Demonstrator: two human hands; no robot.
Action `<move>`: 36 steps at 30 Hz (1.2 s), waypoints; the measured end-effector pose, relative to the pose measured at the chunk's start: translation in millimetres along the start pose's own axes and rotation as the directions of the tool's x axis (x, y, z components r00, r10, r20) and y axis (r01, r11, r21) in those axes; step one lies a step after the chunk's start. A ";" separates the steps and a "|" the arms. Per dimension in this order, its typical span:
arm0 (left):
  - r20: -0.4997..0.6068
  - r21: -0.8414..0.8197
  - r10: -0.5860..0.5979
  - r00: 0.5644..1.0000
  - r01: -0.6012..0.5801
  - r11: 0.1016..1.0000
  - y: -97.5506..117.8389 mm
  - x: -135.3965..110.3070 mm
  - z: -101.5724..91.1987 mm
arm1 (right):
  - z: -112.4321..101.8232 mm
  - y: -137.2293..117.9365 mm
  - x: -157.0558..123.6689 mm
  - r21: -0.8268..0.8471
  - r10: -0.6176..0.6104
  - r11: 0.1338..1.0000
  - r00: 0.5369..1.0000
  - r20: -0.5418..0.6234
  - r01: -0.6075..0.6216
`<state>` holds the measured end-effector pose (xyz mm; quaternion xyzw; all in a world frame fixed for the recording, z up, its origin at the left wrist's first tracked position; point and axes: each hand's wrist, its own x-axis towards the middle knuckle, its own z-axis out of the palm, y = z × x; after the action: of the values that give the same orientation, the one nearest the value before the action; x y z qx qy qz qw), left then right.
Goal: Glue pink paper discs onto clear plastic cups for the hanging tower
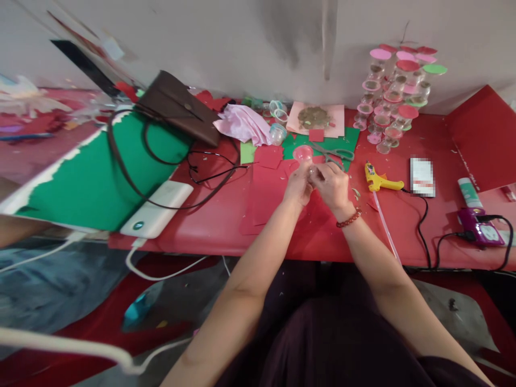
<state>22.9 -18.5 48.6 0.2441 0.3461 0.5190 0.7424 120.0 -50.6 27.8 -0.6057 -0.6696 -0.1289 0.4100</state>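
Note:
My left hand (pixel 298 185) and my right hand (pixel 332 185) meet over the red paper in the middle of the table. Closed in my left fingers is a small clear plastic cup (pixel 303 153) with a pink-red end, which sticks up past the fingertips. A shiny clear part shows between the two hands. My right fingers are pinched together against it; what exactly they grip is partly hidden. Just beyond the hands lie grey scissors (pixel 342 155) on a green sheet (pixel 350 138). Red paper pieces (pixel 266 193) lie under and beside my left hand.
At right are a yellow glue gun (pixel 377 180), a stack of joined clear cups (pixel 391 102) and a purple power adapter (pixel 479 228). Pink paper (pixel 296 115) bears brown-green grains (pixel 314 116). A brown bag (pixel 177 105), eyeglasses (pixel 213 173) and a white power bank (pixel 159 209) lie left.

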 end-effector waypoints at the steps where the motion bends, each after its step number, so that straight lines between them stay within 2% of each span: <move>1: -0.005 -0.006 0.002 1.000 -0.002 1.000 0.0 -0.7 0.9 | 0.5 -0.8 0.1 0.016 0.018 1.000 1.000 -0.005 -0.018; 10: -0.008 -0.051 -0.008 1.000 0.008 0.999 0.1 -3.9 4.7 | 1.0 -6.2 1.2 0.147 0.141 0.979 0.990 -0.001 -0.139; 14: -0.011 -0.056 0.007 1.000 -0.008 0.998 3.2 -6.4 6.4 | 1.1 -7.2 0.9 0.186 0.108 0.977 0.994 -0.025 -0.101; 18: -0.044 0.007 0.047 0.998 -0.047 0.999 7.8 -9.7 8.7 | -0.6 -5.8 1.4 0.219 0.060 0.973 0.998 0.030 -0.065; 26: -0.072 0.045 0.034 0.997 -0.030 0.999 5.0 -0.9 0.6 | -2.2 0.1 2.0 0.148 0.021 0.988 0.997 0.079 -0.032; 31: -0.057 0.017 0.113 0.992 -0.112 0.994 -4.8 -1.0 -0.7 | 3.0 -0.2 0.4 0.066 0.059 0.996 0.995 0.082 -0.064; 36: -0.088 -0.005 0.196 0.977 -0.197 0.980 -11.4 -3.6 1.5 | 7.8 -0.9 -0.7 0.125 0.107 0.986 0.994 0.035 -0.111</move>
<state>30.2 -25.8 42.3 0.2493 0.3487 0.6023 0.6733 116.0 -46.1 22.6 -0.6160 -0.6480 -0.0551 0.4445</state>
